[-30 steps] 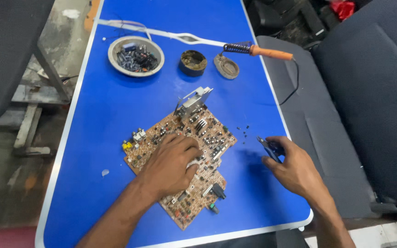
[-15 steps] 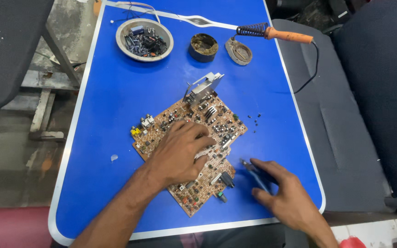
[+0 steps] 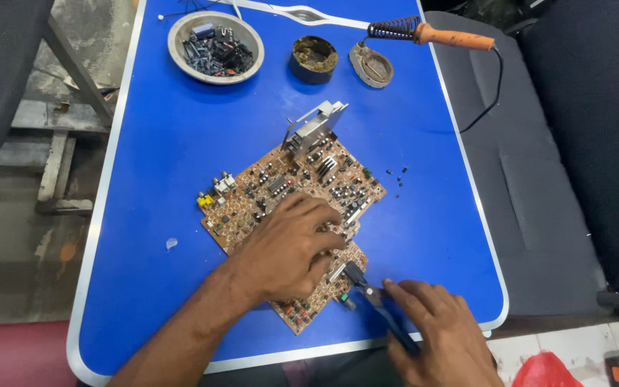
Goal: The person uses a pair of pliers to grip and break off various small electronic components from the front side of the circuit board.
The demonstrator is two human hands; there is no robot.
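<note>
The left hand [image 3: 288, 247] is pressing flat, fingers spread, on the board [image 3: 291, 208] lying mid-table toward the near edge, steadying it while the right hand [image 3: 438, 333], fingers clenched around pliers [image 3: 374, 295], is nosing their tips into the board's near corner.

My left hand [image 3: 288, 247] lay flat on the circuit board [image 3: 291, 193], which rested on the table [image 3: 152, 165]. Just right of it, my right hand [image 3: 442, 333] held pliers [image 3: 374, 294] whose tips touched the board's near edge. Beyond the left hand stood a metal heat sink [image 3: 314, 127] on the board's far corner. Farther off sat a bowl of parts [image 3: 216, 47], with a tin [image 3: 314, 59] and a soldering iron [image 3: 431, 33] to its right.
</note>
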